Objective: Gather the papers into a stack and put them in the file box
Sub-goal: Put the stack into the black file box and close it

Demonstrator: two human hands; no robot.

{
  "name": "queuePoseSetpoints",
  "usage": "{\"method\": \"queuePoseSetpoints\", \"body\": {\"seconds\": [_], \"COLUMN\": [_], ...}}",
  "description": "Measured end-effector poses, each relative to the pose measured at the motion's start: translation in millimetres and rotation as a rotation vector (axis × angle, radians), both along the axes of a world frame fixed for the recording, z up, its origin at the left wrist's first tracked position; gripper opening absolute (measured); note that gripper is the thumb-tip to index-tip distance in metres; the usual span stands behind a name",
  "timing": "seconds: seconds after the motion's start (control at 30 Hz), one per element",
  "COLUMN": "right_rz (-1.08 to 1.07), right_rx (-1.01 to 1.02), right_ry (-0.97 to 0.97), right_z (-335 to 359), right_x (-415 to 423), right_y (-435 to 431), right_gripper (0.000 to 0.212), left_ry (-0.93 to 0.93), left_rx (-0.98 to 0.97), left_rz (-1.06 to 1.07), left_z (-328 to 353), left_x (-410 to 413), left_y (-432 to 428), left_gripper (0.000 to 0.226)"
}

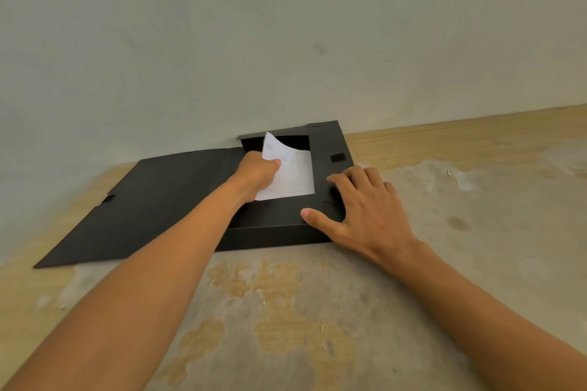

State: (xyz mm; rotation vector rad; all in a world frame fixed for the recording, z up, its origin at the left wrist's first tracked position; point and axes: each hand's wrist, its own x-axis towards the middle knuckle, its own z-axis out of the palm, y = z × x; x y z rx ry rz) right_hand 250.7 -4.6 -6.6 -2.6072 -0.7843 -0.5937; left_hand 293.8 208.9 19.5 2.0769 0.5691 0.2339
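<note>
Against wall, head view: black file box point(273, 236) open on worn wooden table point(286, 311), lid point(152, 200) flopped out to left. Paper stack point(295, 171) inside box tray, long axis running from person toward wall, far-left corner curled upward. Left hand point(257, 173) grips stack's left edge, thumb on top, other fingers hidden; stack lies just right of it. Right hand point(365, 200) spread flat, pressing box's right rim, holding nothing. Likely next: let go, flatten curled corner.

Open black card file box point(330, 143) on worn wooden table point(476, 200), left hand point(257, 173) gripping white papers point(293, 173) inside, right hand point(365, 203) flat on box corner
</note>
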Motion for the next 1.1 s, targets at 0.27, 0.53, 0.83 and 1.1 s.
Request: {"method": "queuePoseSetpoints", "body": {"seconds": [0.27, 0.53, 0.83, 1.1], "right_rz": [-0.013, -0.015, -0.007, 0.013], "right_rx": [-0.014, 0.018, 0.04, 0.038], "right_ry": [0.003, -0.002, -0.024, -0.077], "right_z": [1.0, -1.0, -3.4, -3.1], "right_x": [-1.8, -1.1, -0.5, -2.3], "right_y": [0.1, 0.5, 0.3, -1.7], "right_gripper": [0.086, 0.085, 0.085, 0.078], "left_ry": [0.064, -0.034, -0.09, -0.04], "left_rx": [0.285, 0.106, 0.03, -0.054], "left_rz": [0.055, 0.1, 0.123, -0.046], "left_z": [-5.2, -5.3, -4.7, 11.0], "left_x": [15.5, 18.5, 24.4, 0.9], "left_y": [-35.7, -32.1, -38.3, -19.2], "left_gripper": [0.028, 0.044, 0.034, 0.042]}}
